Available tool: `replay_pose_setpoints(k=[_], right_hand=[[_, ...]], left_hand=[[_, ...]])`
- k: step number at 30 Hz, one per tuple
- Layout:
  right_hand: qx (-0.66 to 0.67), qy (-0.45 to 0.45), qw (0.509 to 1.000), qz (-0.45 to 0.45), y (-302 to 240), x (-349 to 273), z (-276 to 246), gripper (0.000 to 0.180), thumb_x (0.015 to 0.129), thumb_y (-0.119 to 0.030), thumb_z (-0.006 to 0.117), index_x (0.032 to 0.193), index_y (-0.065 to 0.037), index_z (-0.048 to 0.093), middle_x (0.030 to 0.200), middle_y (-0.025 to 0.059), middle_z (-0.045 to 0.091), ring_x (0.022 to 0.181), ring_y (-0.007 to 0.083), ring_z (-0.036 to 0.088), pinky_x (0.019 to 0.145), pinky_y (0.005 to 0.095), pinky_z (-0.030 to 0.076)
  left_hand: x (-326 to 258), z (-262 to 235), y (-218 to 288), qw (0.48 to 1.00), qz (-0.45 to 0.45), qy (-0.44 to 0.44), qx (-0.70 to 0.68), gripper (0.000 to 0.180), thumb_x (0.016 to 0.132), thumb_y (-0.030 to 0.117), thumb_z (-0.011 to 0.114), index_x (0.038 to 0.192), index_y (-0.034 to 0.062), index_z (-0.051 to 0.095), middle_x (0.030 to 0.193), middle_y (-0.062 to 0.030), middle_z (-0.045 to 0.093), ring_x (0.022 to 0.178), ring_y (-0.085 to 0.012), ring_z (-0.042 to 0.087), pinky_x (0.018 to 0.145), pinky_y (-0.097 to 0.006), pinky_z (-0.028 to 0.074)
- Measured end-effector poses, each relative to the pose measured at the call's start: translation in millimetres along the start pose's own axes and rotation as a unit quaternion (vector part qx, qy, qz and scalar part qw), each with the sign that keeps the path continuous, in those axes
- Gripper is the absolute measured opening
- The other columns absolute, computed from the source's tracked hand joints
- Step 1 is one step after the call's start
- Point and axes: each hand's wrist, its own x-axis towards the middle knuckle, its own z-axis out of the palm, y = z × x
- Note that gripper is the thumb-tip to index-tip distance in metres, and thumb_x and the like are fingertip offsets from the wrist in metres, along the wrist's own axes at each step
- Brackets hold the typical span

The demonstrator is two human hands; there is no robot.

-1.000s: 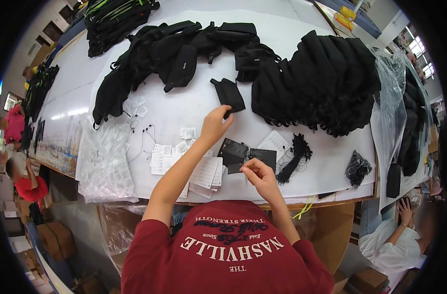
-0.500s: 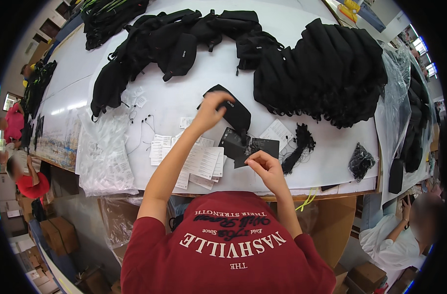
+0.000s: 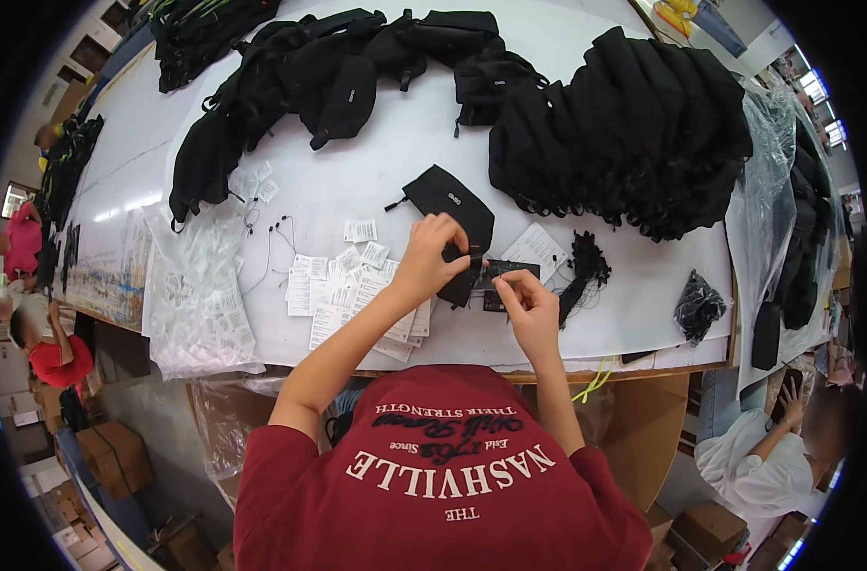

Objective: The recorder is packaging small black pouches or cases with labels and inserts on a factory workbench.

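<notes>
A black zip pouch [image 3: 457, 198] with a small pale mark lies on the white table in front of me. My left hand [image 3: 433, 255] is closed at its near end, with a thumb and finger pinching the loop end of the pouch. Beside it, my right hand [image 3: 530, 306] has its thumb and forefinger pressed together; what is between them is too small to make out. Black cards [image 3: 514, 271] lie under and just beyond my fingertips, partly covered. A bundle of black strings [image 3: 585, 266] lies to the right of my right hand.
White printed slips [image 3: 333, 303] spread left of my hands, beside a heap of clear plastic bags [image 3: 200, 295]. Black pouches [image 3: 348, 100] are piled at the back, with a large stack [image 3: 623, 143] at right. A small bagged black bundle [image 3: 700, 306] sits near the right edge.
My left hand has moved from the top of the pouch down to its near end and closed there. My right hand has shifted slightly right and up. The cards are now more covered.
</notes>
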Motion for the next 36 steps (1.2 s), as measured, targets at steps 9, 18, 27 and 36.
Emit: replay_pose_setpoints(k=[9, 18, 27, 36], right_hand=[[-0.145, -0.061, 0.981, -0.11, -11, 4, 13, 0.012, 0.084, -0.016, 0.066, 0.091, -0.006, 0.067, 0.055, 0.0076, 0.049, 0.045, 0.0168, 0.044, 0.046, 0.0308, 0.034], [-0.105, -0.079, 0.99, -0.053, -4, -1, 18, 0.013, 0.08, -0.013, 0.067, 0.09, -0.005, 0.067, 0.059, 0.0085, 0.054, 0.049, 0.0187, 0.05, 0.049, 0.0312, 0.039], [0.016, -0.117, 0.993, 0.008, -6, 1, 14, 0.014, 0.085, -0.008, 0.064, 0.098, -0.005, 0.064, 0.068, 0.0019, 0.057, 0.06, 0.0113, 0.053, 0.055, 0.0265, 0.04], [0.281, -0.18, 0.942, 0.046, -20, 4, -4, 0.01, 0.09, -0.008, 0.058, 0.099, -0.007, 0.054, 0.086, 0.0067, 0.066, 0.069, 0.0041, 0.051, 0.057, 0.0165, 0.032]], left_hand=[[-41, -7, 23, 0.957, -0.161, -0.016, -0.242, 0.014, 0.077, 0.007, 0.069, 0.089, 0.0014, 0.071, 0.081, -0.0048, 0.06, 0.074, -0.0152, 0.054, 0.066, -0.028, 0.044], [-51, -11, 33, 0.963, -0.147, 0.017, -0.227, 0.013, 0.079, -0.001, 0.066, 0.092, -0.0025, 0.068, 0.088, -0.0067, 0.061, 0.079, -0.014, 0.057, 0.073, -0.026, 0.046], [-59, -15, 35, 0.955, -0.151, 0.099, -0.234, 0.008, 0.085, 0.004, 0.063, 0.093, -0.0008, 0.063, 0.089, -0.0056, 0.062, 0.077, -0.0124, 0.057, 0.07, -0.026, 0.046], [-56, -39, 54, 0.858, -0.21, 0.043, -0.467, 0.011, 0.091, 0.01, 0.06, 0.098, 0.0012, 0.059, 0.075, -0.0011, 0.059, 0.064, -0.0054, 0.05, 0.06, -0.02, 0.039]])
